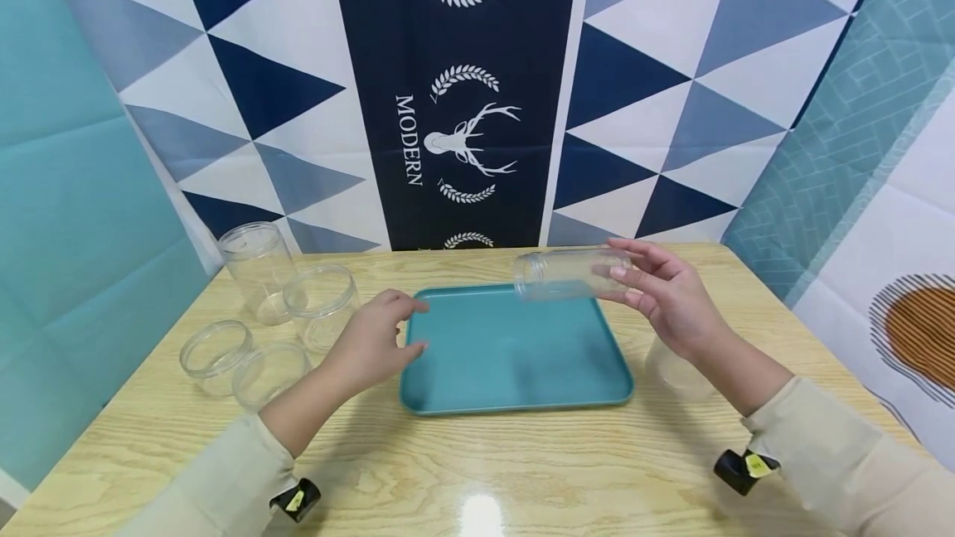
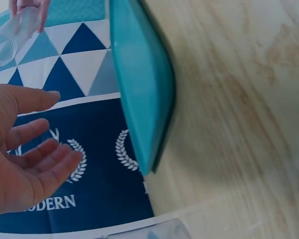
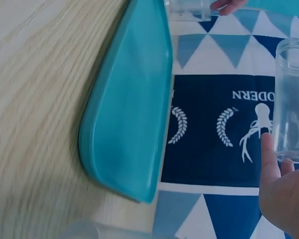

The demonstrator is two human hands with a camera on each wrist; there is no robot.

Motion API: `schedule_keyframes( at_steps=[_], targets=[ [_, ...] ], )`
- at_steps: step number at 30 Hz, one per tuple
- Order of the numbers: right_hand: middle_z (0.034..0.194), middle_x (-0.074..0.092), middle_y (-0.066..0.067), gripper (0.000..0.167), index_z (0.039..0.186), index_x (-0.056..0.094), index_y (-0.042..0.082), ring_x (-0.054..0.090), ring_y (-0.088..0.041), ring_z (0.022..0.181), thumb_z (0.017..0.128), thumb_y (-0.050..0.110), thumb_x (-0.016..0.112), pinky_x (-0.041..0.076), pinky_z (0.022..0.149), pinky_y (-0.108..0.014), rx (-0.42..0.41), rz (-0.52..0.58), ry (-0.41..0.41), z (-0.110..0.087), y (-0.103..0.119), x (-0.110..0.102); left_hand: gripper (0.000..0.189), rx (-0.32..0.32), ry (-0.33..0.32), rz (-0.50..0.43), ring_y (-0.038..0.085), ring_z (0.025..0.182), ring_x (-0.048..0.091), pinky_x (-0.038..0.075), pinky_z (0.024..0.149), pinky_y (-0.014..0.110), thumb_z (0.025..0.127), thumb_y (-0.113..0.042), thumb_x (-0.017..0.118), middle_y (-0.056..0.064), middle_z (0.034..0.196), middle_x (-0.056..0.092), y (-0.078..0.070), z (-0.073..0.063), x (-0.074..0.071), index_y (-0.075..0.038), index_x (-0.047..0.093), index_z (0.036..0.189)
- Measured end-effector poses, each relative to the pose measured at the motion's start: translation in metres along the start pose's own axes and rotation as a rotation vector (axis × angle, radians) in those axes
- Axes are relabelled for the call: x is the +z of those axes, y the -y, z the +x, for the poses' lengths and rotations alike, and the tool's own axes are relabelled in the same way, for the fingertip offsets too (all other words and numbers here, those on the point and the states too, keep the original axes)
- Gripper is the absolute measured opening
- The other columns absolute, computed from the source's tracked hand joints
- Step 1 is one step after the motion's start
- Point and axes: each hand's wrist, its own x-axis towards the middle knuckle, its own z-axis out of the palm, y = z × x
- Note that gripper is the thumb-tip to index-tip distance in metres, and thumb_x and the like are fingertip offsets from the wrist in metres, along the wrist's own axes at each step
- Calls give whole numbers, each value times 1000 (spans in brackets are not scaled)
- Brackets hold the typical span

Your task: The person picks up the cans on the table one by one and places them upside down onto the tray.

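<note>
Extends left hand (image 1: 376, 340), grips clear jar (image 1: 570, 273) in right hand (image 1: 671, 301).
Has four containers (image 1: 257, 272) near the left edge of the counter (image 1: 418, 471), left fingers released near the teal tray (image 1: 507, 355) mid-counter, right fingers grasping the jar sideways, raised toward the far edge.

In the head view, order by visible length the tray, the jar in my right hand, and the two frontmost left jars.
1. Teal tray
2. Held jar
3. Outer front jar and inner front jar: too alike to rank
</note>
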Motion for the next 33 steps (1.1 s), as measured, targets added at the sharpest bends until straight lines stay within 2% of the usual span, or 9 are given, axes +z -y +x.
schedule_keyframes(
  at_steps=[6,11,16,19,21,25,28,33],
  targets=[
    [123,62,-4,33,126,62,4,67,-16,103,94,-4,59,55,83,-33,-26,-108,4,3,11,-5,41,-138,84,-29,30,98,64,55,78,39,80,-9,80,15,116,62,6,0,7,-3,67,118],
    [123,62,-3,35,126,62,4,67,-15,102,93,-5,60,56,83,-30,-36,-149,5,8,13,-8,43,-263,146,-88,33,102,64,56,79,39,81,-6,77,18,119,60,12,-1,17,0,65,122],
    [123,61,-4,36,126,63,3,65,-14,102,91,-5,63,56,82,-30,-48,-193,3,16,12,-11,52,-356,183,-149,38,106,63,57,79,39,82,-2,76,24,127,56,18,0,26,5,57,130],
    [119,63,-5,36,125,63,3,66,-15,98,90,-6,64,57,80,-30,-61,-248,17,22,13,-13,57,-402,199,-152,38,109,61,57,82,40,81,-2,76,25,128,56,21,1,31,7,53,133],
    [115,65,-4,36,125,64,3,66,-14,95,89,-5,65,57,79,-30,-68,-324,30,26,14,-15,59,-427,213,-165,38,112,60,57,82,40,80,0,75,25,128,57,23,2,33,8,52,134],
    [110,66,1,38,126,63,5,66,-13,90,89,3,69,57,78,-25,-77,-572,37,33,17,-17,65,-464,234,-203,38,113,59,58,78,37,75,7,70,25,127,57,26,3,36,8,49,136],
    [112,66,1,39,126,64,7,65,-12,94,88,10,72,56,78,-23,-64,-739,17,39,19,-18,72,-482,248,-242,34,106,60,58,67,32,70,12,63,27,127,56,27,3,38,8,45,139],
    [117,65,-9,40,126,65,8,63,-13,103,87,14,75,55,78,-23,-27,-879,23,47,22,-20,73,-487,268,-276,27,88,64,56,52,28,70,15,58,29,127,55,28,1,41,11,41,141]
  ],
)
